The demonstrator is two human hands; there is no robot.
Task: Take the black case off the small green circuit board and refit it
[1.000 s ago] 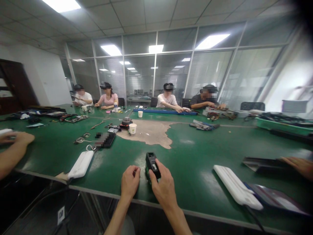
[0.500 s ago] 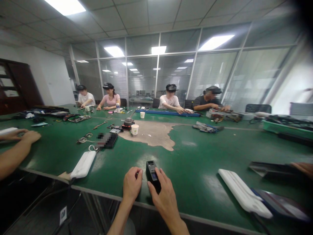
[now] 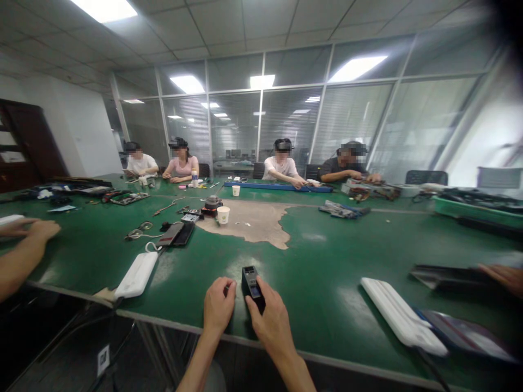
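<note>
Drawn slightly nearer since the earliest frame, the black device (image 3: 250,281) was at six o'clock in the view, over the green table (image 3: 327,267). The right hand (image 3: 273,318) was clasped round its near end. At the device's eight o'clock, the left hand (image 3: 219,305) was curled and apart from it; whether that hand held something small could not be told. The nearer paper cup (image 3: 223,216) stood at eleven o'clock. Handling seemed partway: the grip was made, the device looked whole and was not yet released.

Glass partition (image 3: 292,121), bright ceiling light (image 3: 358,68)
</note>
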